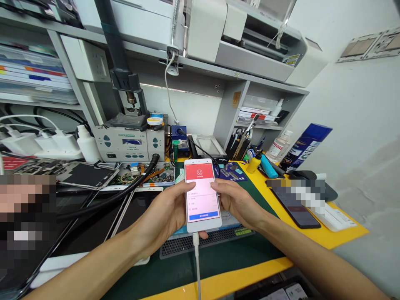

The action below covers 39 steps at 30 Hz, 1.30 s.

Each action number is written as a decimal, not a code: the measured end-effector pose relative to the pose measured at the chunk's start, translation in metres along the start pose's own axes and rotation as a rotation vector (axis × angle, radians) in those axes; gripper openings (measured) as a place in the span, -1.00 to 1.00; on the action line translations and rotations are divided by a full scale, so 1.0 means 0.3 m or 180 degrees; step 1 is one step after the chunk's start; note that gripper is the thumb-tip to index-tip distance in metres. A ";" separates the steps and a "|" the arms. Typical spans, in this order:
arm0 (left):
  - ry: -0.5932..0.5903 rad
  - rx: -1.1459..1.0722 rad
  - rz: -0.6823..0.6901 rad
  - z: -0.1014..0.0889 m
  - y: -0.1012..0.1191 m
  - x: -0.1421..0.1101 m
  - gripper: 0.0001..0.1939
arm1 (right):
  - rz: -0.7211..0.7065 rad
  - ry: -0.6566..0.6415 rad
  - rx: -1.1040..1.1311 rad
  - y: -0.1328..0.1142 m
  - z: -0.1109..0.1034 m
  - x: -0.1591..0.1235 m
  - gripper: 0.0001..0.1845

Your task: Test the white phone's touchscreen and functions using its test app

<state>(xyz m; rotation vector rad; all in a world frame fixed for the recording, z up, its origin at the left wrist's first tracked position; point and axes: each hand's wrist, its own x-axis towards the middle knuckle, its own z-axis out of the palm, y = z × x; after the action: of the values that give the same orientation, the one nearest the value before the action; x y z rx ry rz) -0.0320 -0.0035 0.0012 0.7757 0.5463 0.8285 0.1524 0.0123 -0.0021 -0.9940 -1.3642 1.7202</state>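
Observation:
A white smartphone with a lit screen, red at the top and a blue button near the bottom, is held upright in the middle of the view. My left hand wraps round its left edge and back, thumb on the screen's edge. My right hand cups the right edge, its thumb resting on the screen. A white cable is plugged into the phone's bottom and runs down toward me.
A green mat with a yellow border covers the bench. A black phone lies at right. A soldering station, a black hose, bare phone screens, bottles and a tool holder crowd the back.

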 end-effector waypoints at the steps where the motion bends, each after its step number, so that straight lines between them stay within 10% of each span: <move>1: 0.0008 -0.0004 0.0003 0.000 -0.001 0.000 -0.56 | 0.0004 -0.0004 0.0009 0.000 0.000 0.000 -0.58; 39: 0.0093 0.0140 0.0029 0.009 0.009 -0.012 -0.53 | 0.0004 -0.0188 -0.0160 -0.004 -0.008 -0.009 -0.56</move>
<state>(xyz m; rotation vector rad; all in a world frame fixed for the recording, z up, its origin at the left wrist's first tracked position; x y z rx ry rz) -0.0335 -0.0063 0.0055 0.8078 0.5891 0.8395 0.1556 0.0112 -0.0008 -0.9787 -1.4510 1.7361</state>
